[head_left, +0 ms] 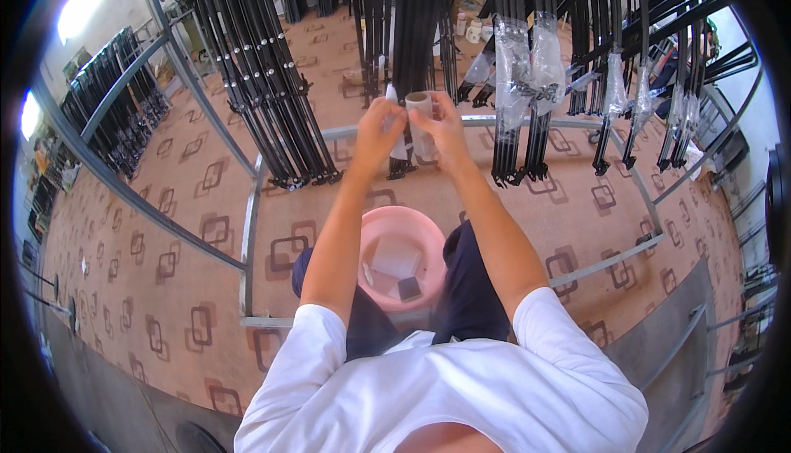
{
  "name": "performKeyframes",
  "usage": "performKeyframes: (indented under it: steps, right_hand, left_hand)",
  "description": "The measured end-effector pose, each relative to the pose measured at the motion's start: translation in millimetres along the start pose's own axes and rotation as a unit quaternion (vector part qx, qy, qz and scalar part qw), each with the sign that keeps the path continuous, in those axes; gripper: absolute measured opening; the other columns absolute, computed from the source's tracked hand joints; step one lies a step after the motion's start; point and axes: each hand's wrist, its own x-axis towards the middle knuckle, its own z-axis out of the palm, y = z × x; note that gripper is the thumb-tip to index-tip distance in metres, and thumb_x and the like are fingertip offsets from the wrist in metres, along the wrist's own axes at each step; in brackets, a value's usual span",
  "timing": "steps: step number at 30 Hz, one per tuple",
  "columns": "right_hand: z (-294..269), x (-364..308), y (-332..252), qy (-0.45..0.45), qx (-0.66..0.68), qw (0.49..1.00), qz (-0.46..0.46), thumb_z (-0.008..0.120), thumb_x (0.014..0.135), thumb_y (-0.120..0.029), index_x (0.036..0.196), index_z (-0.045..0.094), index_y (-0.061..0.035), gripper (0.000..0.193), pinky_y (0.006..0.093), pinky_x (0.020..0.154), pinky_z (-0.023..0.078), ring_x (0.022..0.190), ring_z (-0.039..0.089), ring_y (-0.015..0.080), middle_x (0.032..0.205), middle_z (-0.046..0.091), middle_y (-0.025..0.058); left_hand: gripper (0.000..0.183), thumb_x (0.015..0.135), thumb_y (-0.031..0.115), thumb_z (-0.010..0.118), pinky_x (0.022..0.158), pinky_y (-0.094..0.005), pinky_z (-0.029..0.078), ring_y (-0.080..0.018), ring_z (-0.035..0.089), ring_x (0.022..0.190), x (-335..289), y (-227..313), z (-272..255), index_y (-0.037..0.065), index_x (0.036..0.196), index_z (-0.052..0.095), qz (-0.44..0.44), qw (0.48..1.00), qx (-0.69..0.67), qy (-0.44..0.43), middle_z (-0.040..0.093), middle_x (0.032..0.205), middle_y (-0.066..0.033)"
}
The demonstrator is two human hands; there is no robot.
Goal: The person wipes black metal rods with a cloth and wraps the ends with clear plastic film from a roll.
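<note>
My right hand (443,127) is wrapped round a roll of clear plastic film (421,103), its brown core showing at the top. Close beside it, my left hand (379,133) is closed with thumb and fingertips together; what they pinch is too small to make out. A slim white piece (390,90) shows just above the left fingers. Both hands are in front of a hanging bundle of black tubes (414,41), whose lower ends come down behind them. Between my knees stands a pink basin (368,226) with a pale flat piece (395,257) and a small dark block (409,289) inside.
A grey metal frame (250,243) runs round me along the floor. More black tubes (264,82) hang at the left. To the right, several tubes carry clear plastic wrapping (512,65). Other racks of black tubes (111,94) stand at the far left.
</note>
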Motion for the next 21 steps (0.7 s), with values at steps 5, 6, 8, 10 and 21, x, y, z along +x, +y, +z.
performKeyframes:
  steps: [5, 6, 8, 10, 21]
  right_hand:
    - [-3.5, 1.3, -2.6, 0.016, -0.034, 0.999, -0.015, 0.071, 0.067, -0.018, 0.098, 0.051, -0.0036, 0.040, 0.0233, 0.067, 0.041, 0.076, 0.051, 0.0115, 0.086, 0.054, 0.0047]
    - [-6.7, 2.4, -1.2, 0.018, -0.036, 0.999, -0.019, 0.071, 0.067, -0.018, 0.098, 0.051, -0.0031, 0.039, 0.0232, 0.067, 0.041, 0.076, 0.051, 0.0112, 0.085, 0.055, 0.0044]
    - [-13.8, 5.4, 2.6, 0.008, 0.004, 1.000, 0.015, 0.067, 0.071, -0.022, 0.098, 0.051, -0.0030, 0.036, 0.0239, 0.067, 0.042, 0.075, 0.052, 0.0118, 0.083, 0.055, 0.0047]
    - [-20.1, 2.9, 0.4, -0.008, 0.082, 0.994, 0.066, 0.062, 0.075, -0.025, 0.099, 0.051, -0.0034, 0.034, 0.0260, 0.067, 0.043, 0.076, 0.054, 0.0136, 0.085, 0.056, 0.0061]
    - [-21.2, -11.6, -9.0, -0.051, 0.227, 0.961, 0.148, 0.056, 0.079, -0.027, 0.097, 0.053, -0.0044, 0.029, 0.0300, 0.070, 0.045, 0.078, 0.055, 0.0154, 0.087, 0.057, 0.0067]
  left_hand:
    - [0.007, 0.076, 0.004, 0.054, 0.061, -0.0263, 0.039, -0.0167, 0.048, 0.070, 2.9, 3.9, 10.2, 0.001, 0.080, 0.048, 0.015, 0.999, 0.035, 0.010, 0.049, 0.075, -0.0078]
    - [0.006, 0.077, 0.003, 0.052, 0.057, -0.0233, 0.038, -0.0123, 0.045, 0.067, 3.6, 5.8, 12.6, 0.002, 0.080, 0.048, 0.031, 0.998, 0.054, 0.012, 0.047, 0.074, -0.0046]
    - [0.004, 0.078, 0.001, 0.050, 0.053, -0.0201, 0.036, -0.0077, 0.042, 0.065, 2.4, 4.5, 14.6, 0.003, 0.081, 0.048, 0.041, 0.997, 0.064, 0.012, 0.047, 0.073, -0.0012]
    - [0.004, 0.078, 0.000, 0.049, 0.052, -0.0196, 0.036, -0.0073, 0.041, 0.064, 3.1, -1.1, 15.9, 0.003, 0.080, 0.048, 0.026, 0.999, 0.044, 0.008, 0.047, 0.073, -0.0009]
    - [0.006, 0.076, 0.006, 0.051, 0.053, -0.0270, 0.038, -0.0173, 0.047, 0.061, 0.9, -7.3, 10.8, 0.004, 0.081, 0.049, -0.031, 0.999, 0.030, 0.006, 0.052, 0.074, -0.0090]
